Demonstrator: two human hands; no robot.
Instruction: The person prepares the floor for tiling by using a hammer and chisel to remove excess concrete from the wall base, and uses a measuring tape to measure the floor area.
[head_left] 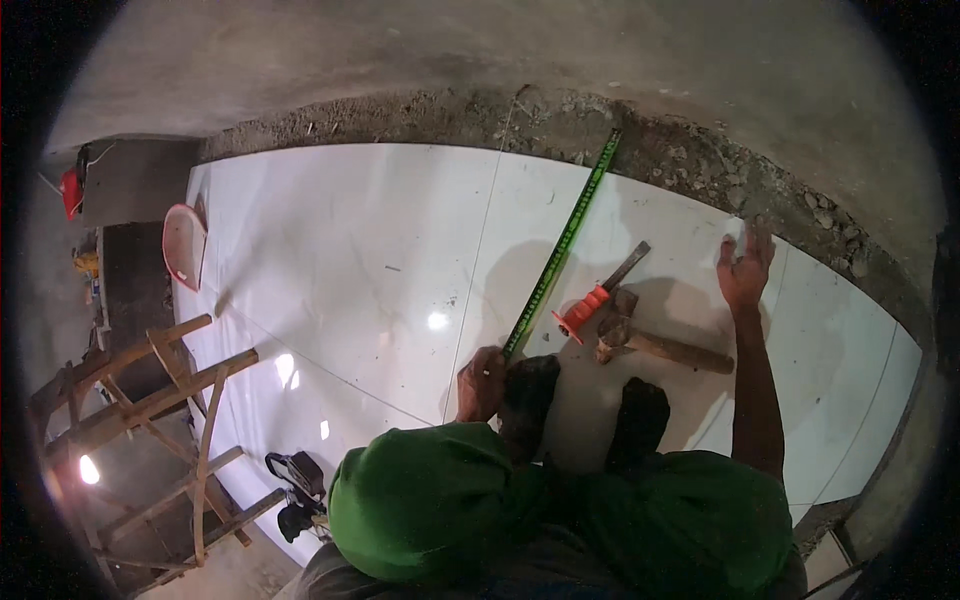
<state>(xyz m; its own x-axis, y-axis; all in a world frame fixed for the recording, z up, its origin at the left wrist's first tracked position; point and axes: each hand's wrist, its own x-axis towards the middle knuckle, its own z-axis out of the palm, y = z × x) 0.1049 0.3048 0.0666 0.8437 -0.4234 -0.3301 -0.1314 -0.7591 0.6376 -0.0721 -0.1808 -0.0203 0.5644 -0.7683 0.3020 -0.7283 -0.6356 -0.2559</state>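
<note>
My left hand (482,385) is closed at the near end of a green tape measure (563,243), in front of my left foot. The blade slants away to the right across the white tiles (400,230), its far end reaching past their edge over the rough strip. My right hand (746,265) lies with fingers stretched at the tiles' far edge, holding nothing. Between my hands lie a chisel (592,306) with a red-orange guarded grip and a hammer (675,350) with a wooden handle. The hammer's head is close beside the chisel's grip.
A rough strip of broken mortar (700,165) runs along the tiles' far edge, below a grey wall (750,70). At left are a pinkish bowl-like container (185,248), a wooden frame (150,405) and a lit bulb (90,469). A black object (297,478) lies near my left knee.
</note>
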